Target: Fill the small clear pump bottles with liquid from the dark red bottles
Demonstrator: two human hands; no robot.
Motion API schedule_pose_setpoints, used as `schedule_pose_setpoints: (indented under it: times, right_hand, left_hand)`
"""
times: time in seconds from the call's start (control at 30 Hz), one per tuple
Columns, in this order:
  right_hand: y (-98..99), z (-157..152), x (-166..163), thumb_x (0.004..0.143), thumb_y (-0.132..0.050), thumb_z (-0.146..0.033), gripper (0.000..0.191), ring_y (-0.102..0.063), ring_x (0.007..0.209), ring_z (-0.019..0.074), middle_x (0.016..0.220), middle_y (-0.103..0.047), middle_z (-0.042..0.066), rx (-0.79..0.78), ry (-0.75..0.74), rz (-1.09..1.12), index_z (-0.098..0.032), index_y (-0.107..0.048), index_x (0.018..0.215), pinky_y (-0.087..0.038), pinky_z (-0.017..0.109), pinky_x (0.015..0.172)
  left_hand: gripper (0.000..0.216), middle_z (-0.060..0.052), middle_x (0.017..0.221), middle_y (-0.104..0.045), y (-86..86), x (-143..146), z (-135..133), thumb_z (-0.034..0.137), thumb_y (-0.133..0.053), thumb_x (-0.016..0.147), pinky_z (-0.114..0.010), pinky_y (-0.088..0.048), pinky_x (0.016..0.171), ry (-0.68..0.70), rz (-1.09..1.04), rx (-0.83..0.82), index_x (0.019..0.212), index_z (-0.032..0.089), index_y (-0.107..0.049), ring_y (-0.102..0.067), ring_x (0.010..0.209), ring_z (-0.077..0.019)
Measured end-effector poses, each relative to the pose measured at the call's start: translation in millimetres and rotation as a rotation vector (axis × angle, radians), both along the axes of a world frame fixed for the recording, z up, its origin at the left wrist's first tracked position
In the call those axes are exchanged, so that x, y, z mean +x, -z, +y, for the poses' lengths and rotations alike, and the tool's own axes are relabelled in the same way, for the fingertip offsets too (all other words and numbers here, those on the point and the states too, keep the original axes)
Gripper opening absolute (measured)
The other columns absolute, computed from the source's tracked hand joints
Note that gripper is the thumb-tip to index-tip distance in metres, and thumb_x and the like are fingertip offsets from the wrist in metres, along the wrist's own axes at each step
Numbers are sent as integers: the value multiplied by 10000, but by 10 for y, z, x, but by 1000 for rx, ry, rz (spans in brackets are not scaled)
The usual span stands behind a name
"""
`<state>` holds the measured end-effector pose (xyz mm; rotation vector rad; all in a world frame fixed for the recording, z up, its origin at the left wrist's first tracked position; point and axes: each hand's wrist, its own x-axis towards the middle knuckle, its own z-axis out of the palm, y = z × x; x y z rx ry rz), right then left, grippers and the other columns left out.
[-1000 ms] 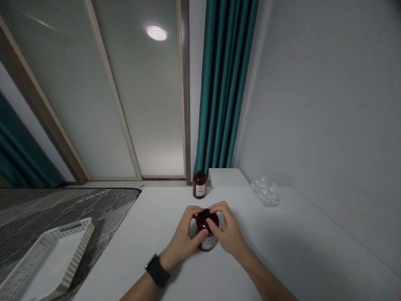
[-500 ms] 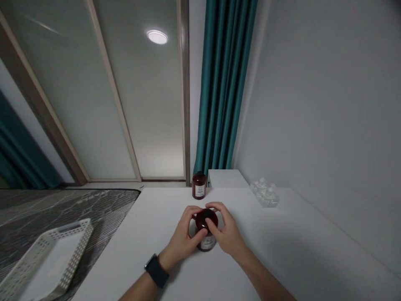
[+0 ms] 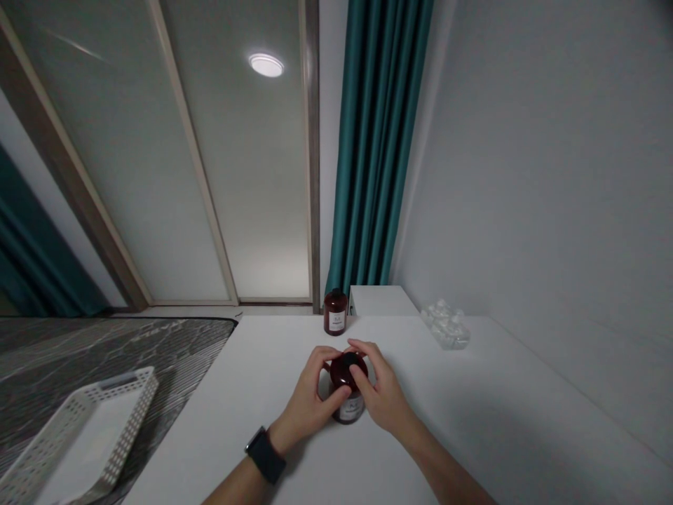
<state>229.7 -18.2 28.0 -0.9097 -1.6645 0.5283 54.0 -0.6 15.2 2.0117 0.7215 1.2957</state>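
A dark brown-red bottle with a white label stands upright on the white table, between my two hands. My left hand, below a dark wristwatch, curves around the bottle's left side, thumb at the front and fingers behind. My right hand closes on the bottle's top right, its thumb lying over the dark cap and its fingers reaching around the far side. Some fingertips are hidden behind the bottle. A second, similar brown bottle stands upright farther back.
A clear bag of transparent items lies at the back right by the wall. A white perforated basket sits lower left on a grey patterned surface. Behind the table are a white box-like surface and a teal curtain.
Both hands stay around the bottle with nearly the same grip. The whole view has shifted very slightly; the right thumb remains at the cap.
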Motion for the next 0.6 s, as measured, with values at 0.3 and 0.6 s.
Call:
schedule_pose_setpoints:
  times: [0.3,0.6]
  right_hand:
    - [16,26,-20,967,-519,-257,355,-665,1050,191,1084,-706,54,-131,-124,153,-246,-496,1322,-505,351,982]
    - [81,22,-12,961,-541,-350,313,-634,1110,216,1174,-662,84,-151,-72,131,-239,-537,1254,-502,359,994]
  left_hand:
    - [347,-71,1093,-565,-32,35,-48,301,-697,818,-407,-453,919,-72,-58,-112,1081,209,-491,-557,1035,-255]
    - [396,-71,1104,-560,-89,53,-101,219,-681,788,-414,-448,932,-95,22,-78,1145,206,-511,-545,1033,-259]
